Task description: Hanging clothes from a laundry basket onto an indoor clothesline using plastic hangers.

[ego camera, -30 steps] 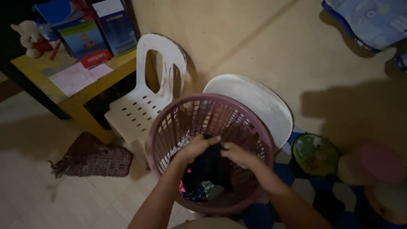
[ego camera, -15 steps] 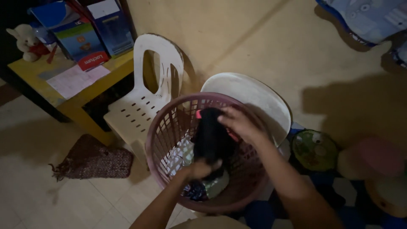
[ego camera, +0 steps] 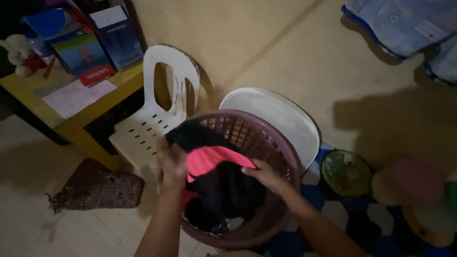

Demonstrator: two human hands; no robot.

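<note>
- Gripping a dark garment [ego camera: 228, 190] from both sides, the two hands hold it spread over the mouth of a round purple laundry basket [ego camera: 281, 143].
- The left hand [ego camera: 172, 164] is clenched on the garment's left edge, just above the basket's near-left rim; it is blurred, so the single fingers cannot be told apart.
- The right hand [ego camera: 264, 175] is closed on the garment's right part, with its fingers pressed into the dark cloth above the basket's middle.
- The garment is black with a bright pink panel [ego camera: 212, 159] showing between the two hands; its lower part hangs down inside the basket.
- Other clothes lie at the basket's bottom, but they are too dark to tell apart.
- The basket has slotted walls and stands on the floor, right in front of the person.
- A white plastic chair [ego camera: 152, 123] stands just beside the basket on its left, with its back towards a beige wall [ego camera: 266, 43].
- A white oval lid [ego camera: 276, 119] leans behind the basket, touching its far rim.
- A yellow table [ego camera: 90, 114] stands left of the chair, bearing blue boxes [ego camera: 95, 43], a sheet of paper [ego camera: 71, 97] and a small white soft toy [ego camera: 16, 54].
- A brown woven mat [ego camera: 95, 190] lies crumpled on the tiled floor below the table.
- A round green toy [ego camera: 345, 172] lies right of the basket, near a pink and tan soft shape [ego camera: 414, 183].
</note>
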